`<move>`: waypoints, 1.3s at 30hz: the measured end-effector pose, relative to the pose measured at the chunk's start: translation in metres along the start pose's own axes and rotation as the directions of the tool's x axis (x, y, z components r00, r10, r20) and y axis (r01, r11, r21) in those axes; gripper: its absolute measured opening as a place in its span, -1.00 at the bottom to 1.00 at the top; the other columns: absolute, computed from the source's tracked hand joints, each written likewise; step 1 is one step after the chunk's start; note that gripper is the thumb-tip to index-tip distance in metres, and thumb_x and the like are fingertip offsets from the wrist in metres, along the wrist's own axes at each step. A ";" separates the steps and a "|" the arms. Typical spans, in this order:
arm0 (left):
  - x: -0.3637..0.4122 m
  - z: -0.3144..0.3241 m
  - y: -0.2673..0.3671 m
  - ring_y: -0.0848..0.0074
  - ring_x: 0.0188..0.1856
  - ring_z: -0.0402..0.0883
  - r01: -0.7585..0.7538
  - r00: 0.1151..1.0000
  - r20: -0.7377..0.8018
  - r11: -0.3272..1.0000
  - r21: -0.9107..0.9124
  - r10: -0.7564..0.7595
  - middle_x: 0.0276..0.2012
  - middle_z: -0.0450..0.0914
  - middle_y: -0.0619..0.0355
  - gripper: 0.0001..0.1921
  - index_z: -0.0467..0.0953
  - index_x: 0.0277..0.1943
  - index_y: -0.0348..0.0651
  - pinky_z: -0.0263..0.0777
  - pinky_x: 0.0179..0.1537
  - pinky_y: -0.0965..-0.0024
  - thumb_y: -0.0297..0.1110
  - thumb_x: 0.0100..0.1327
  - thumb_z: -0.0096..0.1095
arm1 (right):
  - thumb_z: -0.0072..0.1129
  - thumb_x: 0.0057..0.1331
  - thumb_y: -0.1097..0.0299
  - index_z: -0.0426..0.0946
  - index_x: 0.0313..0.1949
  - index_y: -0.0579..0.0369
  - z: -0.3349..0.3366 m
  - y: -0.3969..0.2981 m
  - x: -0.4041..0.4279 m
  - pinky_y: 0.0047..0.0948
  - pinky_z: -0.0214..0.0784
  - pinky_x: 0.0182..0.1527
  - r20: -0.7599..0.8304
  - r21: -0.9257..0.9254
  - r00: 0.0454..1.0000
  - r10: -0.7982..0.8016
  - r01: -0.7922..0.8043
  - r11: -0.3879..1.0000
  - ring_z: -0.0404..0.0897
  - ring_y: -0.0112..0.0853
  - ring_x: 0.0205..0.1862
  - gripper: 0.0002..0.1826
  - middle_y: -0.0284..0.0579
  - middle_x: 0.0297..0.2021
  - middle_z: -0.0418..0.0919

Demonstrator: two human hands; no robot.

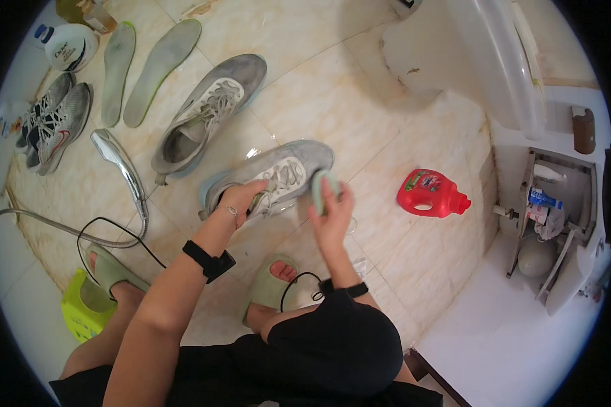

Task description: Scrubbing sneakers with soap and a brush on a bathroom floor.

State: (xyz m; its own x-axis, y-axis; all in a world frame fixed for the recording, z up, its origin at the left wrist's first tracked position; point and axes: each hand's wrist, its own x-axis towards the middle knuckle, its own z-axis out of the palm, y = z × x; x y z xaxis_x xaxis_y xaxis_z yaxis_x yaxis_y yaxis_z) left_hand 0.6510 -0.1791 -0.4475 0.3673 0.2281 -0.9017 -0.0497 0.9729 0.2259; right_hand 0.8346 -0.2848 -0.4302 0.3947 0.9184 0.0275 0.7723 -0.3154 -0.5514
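A wet grey sneaker [305, 152] with white laces lies on the tiled floor before me. My left hand [244, 199] grips it at the ankle opening, with the fingers partly hidden inside. At the toe, my right hand [332, 213] holds a pale green scrub brush [324, 191] against or close beside the shoe; the hand is slightly blurred. The matching grey sneaker [211, 112] lies farther up and to the left, its opening towards me. Two greenish-grey insoles [118, 74] lie side by side beyond it.
A chrome shower head [125, 165] with its hose lies left, near grey Nike shoes [61, 127]. A red detergent bottle [427, 193] lies right. A white bottle [71, 48] is upper left, a toilet [468, 61] upper right. A lime-green plastic stool [86, 310] is lower left.
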 end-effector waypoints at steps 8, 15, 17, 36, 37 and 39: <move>0.018 -0.007 -0.008 0.45 0.02 0.54 0.031 0.999 0.011 0.999 0.006 -0.031 0.04 0.56 0.00 -0.50 0.48 0.08 -0.37 0.36 0.02 0.44 -0.15 0.21 0.27 | 0.35 -0.08 0.52 0.44 0.21 -0.21 0.001 0.010 0.006 -0.17 0.25 0.15 0.074 0.057 0.997 -0.017 0.012 0.998 0.32 0.00 0.13 -0.23 0.17 0.15 0.27; 0.022 -0.010 -0.013 0.45 0.06 0.50 -0.043 0.994 -0.096 0.996 0.080 0.051 0.07 0.53 -0.01 -0.51 0.49 0.06 -0.37 0.30 0.07 0.46 -0.14 0.21 0.26 | 0.32 -0.07 0.56 0.43 0.22 -0.18 0.012 -0.037 -0.019 -0.25 0.25 0.18 0.179 0.247 0.960 -0.215 0.168 0.954 0.32 -0.07 0.17 -0.23 0.12 0.16 0.28; 0.020 -0.004 -0.009 0.39 -0.10 0.62 -0.021 0.999 -0.028 0.999 -0.038 0.020 -0.06 0.61 0.06 -0.64 0.52 -0.01 -0.37 0.50 -0.10 0.41 -0.29 0.23 0.25 | 0.34 -0.08 0.55 0.46 0.19 -0.19 0.010 -0.020 0.000 -0.23 0.25 0.18 0.139 0.097 0.988 -0.063 0.049 0.994 0.32 -0.06 0.16 -0.24 0.13 0.17 0.29; 0.050 -0.023 -0.026 0.38 -0.06 0.62 0.013 0.999 -0.038 1.000 -0.019 -0.013 -0.04 0.61 0.05 -0.59 0.48 0.06 -0.39 0.49 -0.04 0.38 -0.29 0.22 0.25 | 0.33 -0.14 0.55 0.52 0.14 -0.20 -0.010 -0.038 0.024 -0.25 0.32 0.08 0.237 0.026 0.965 -0.113 0.110 0.994 0.39 -0.07 0.04 -0.26 0.05 0.07 0.40; 0.045 -0.018 -0.022 0.38 -0.06 0.62 0.013 0.999 -0.032 1.000 -0.018 -0.014 -0.04 0.61 0.05 -0.59 0.48 0.06 -0.39 0.49 -0.04 0.38 -0.29 0.22 0.25 | 0.34 -0.15 0.55 0.51 0.14 -0.21 -0.013 -0.029 0.032 -0.25 0.31 0.10 0.180 -0.067 0.982 -0.057 0.070 0.995 0.39 -0.07 0.05 -0.25 0.05 0.08 0.39; 0.032 -0.011 -0.012 0.37 -0.06 0.62 0.039 0.999 -0.036 0.999 -0.026 -0.040 -0.04 0.61 0.06 -0.59 0.49 0.05 -0.38 0.50 -0.04 0.37 -0.29 0.22 0.26 | 0.36 -0.16 0.53 0.51 0.15 -0.22 -0.014 -0.027 0.034 -0.25 0.30 0.13 0.161 -0.127 0.986 -0.052 0.073 0.989 0.38 -0.06 0.07 -0.23 0.05 0.09 0.38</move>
State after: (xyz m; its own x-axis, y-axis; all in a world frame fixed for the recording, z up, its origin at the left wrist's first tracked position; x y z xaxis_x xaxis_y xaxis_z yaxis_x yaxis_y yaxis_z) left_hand 0.6531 -0.1832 -0.4834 0.3356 0.1904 -0.9226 -0.0594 0.9817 0.1810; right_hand 0.8340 -0.2483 -0.4022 0.2686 0.9600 -0.0789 0.8560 -0.2754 -0.4375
